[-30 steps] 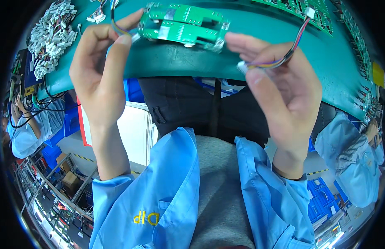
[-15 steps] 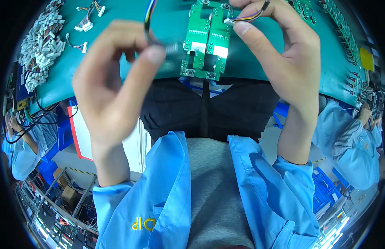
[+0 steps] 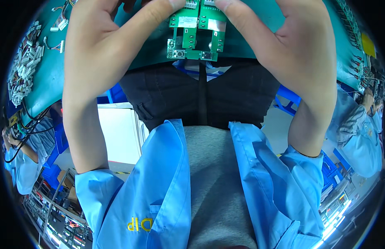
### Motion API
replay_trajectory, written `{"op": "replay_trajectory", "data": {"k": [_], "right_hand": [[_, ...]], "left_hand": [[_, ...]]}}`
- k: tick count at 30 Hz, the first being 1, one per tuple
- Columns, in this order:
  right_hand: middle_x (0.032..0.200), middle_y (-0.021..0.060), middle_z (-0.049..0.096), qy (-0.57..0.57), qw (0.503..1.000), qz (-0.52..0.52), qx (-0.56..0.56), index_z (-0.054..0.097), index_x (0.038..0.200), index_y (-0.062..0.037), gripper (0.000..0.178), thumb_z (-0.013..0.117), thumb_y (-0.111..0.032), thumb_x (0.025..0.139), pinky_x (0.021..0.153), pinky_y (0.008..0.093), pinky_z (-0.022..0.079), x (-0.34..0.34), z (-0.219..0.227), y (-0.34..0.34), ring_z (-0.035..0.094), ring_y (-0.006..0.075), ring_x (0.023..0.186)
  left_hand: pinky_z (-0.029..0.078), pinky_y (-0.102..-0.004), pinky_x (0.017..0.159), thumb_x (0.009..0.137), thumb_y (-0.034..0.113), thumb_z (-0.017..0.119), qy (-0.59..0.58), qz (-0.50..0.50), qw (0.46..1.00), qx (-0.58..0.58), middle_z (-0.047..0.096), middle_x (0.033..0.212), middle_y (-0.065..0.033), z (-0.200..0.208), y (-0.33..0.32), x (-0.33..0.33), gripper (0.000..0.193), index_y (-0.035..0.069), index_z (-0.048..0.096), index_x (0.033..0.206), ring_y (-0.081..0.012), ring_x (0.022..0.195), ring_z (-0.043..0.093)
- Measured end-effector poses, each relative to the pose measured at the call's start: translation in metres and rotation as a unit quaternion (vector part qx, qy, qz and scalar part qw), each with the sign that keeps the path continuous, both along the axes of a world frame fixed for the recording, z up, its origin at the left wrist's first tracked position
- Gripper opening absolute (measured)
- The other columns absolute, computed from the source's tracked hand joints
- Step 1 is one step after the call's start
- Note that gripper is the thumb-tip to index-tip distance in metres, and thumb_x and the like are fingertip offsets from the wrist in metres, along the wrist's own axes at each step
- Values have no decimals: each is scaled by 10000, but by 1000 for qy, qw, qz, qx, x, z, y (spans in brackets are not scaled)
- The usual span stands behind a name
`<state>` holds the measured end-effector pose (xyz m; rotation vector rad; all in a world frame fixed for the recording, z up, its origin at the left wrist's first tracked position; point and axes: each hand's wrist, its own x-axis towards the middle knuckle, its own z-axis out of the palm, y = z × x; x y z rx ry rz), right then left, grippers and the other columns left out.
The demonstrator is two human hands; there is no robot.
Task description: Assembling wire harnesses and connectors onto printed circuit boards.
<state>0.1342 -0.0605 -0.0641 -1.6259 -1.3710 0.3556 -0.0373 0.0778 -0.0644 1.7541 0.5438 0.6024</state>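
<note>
A green circuit board panel (image 3: 189,39), two boards side by side, lies near the table's front edge. At the upper edge of the picture my left hand (image 3: 99,45) has its thumb against a white wire connector (image 3: 190,6) on the left board. My right hand (image 3: 298,50) mirrors it, its thumb by another white connector (image 3: 209,3) on the right board. Both hands are closed at the connectors; most fingers and the wires are cut off by the frame's top.
To the left, a heap of white-ended wire harnesses (image 3: 25,68) covers the green mat (image 3: 45,85), with loose harnesses (image 3: 62,45) beside it. Along the right edge stand more green boards (image 3: 351,29) and a yellow piece (image 3: 368,45). Co-workers in blue sit at both sides.
Both hands have brought their harness connectors to the boards, the left hand moving inward from the side. The view has shifted, so the boards appear higher in the picture.
</note>
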Motion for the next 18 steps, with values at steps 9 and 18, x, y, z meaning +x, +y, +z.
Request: {"op": "replay_trajectory", "data": {"k": [9, 18], "right_hand": [[750, 59, 598, 60, 996, -38, 57, 625, 825, -39, 106, 661, 44, 769, 600, 283, 401, -7, 2, 2, 477, 206, 607], [706, 51, 594, 115, 985, -69, 111, 637, 816, -47, 108, 649, 40, 754, 554, 271, 386, -6, 4, 2, 455, 197, 545]], "left_hand": [[383, -239, 692, 872, -35, 671, 23, -2, 998, 59, 602, 844, -65, 0, 1, 1, 56, 8, 644, 897, -141, 722, 472], [403, -247, 681, 848, -52, 681, -47, -3, 994, 95, 609, 835, -81, -7, 5, 3, 74, -2, 640, 885, -159, 708, 492]]}}
